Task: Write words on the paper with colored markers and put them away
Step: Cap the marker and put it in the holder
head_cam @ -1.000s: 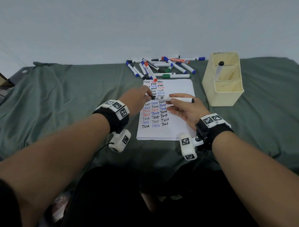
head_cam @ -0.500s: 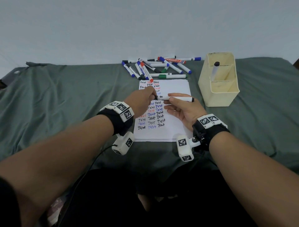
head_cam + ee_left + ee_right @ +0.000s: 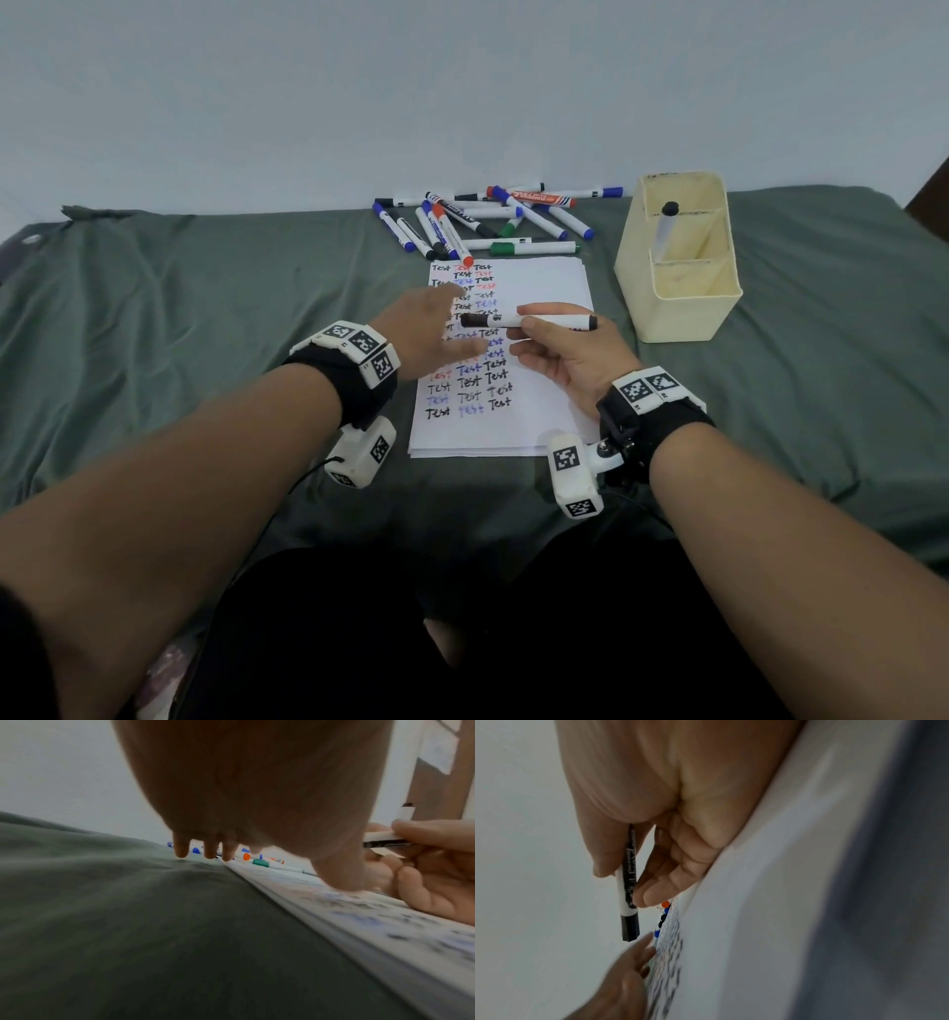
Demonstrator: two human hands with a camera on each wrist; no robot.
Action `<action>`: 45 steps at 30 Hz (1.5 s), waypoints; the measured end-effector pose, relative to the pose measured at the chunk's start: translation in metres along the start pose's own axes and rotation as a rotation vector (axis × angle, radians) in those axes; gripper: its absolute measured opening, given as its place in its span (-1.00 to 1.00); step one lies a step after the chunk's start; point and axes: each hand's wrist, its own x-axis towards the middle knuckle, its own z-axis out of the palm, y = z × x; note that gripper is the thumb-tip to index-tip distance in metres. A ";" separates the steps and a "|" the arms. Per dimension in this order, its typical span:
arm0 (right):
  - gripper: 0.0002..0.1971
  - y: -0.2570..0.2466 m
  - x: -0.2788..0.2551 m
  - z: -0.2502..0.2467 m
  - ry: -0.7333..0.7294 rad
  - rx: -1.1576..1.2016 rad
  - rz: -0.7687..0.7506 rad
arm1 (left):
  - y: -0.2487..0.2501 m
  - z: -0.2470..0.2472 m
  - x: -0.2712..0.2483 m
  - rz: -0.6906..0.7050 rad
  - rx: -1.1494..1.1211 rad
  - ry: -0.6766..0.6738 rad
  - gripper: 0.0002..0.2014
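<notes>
My right hand (image 3: 529, 316) pinches a black marker (image 3: 565, 322) and holds it level over the white paper (image 3: 539, 288), its black cap (image 3: 475, 321) fitted and pointing left. The right wrist view shows the same marker (image 3: 627, 882) between thumb and fingers. My left hand (image 3: 436, 329) hovers open at the paper's left edge, just left of the cap, fingers spread and holding nothing; its fingers (image 3: 210, 850) hang straight in the left wrist view. The paper carries rows of "Test" in black, blue and red.
Several loose markers (image 3: 482, 221) lie in a pile beyond the paper's far edge. To the right of the paper stands a cream holder (image 3: 683, 303) with one black-capped marker (image 3: 665, 226) upright in its back compartment. Green cloth (image 3: 205, 308) covers the surface.
My left hand was pinching the marker's cap end; it has let go, opened and drawn a little to the left. The right hand keeps holding the marker in place.
</notes>
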 end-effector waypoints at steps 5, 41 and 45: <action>-0.88 -0.002 0.000 -0.001 0.058 0.064 0.014 | -0.014 0.016 -0.001 -0.151 0.227 -0.340 0.31; -0.53 -0.174 0.048 -0.034 0.474 -1.504 -0.170 | -0.016 0.017 0.003 -0.168 0.153 -0.388 0.43; -0.51 -0.169 0.047 -0.012 0.446 -1.630 -0.432 | -0.016 0.017 0.002 -0.170 0.148 -0.392 0.43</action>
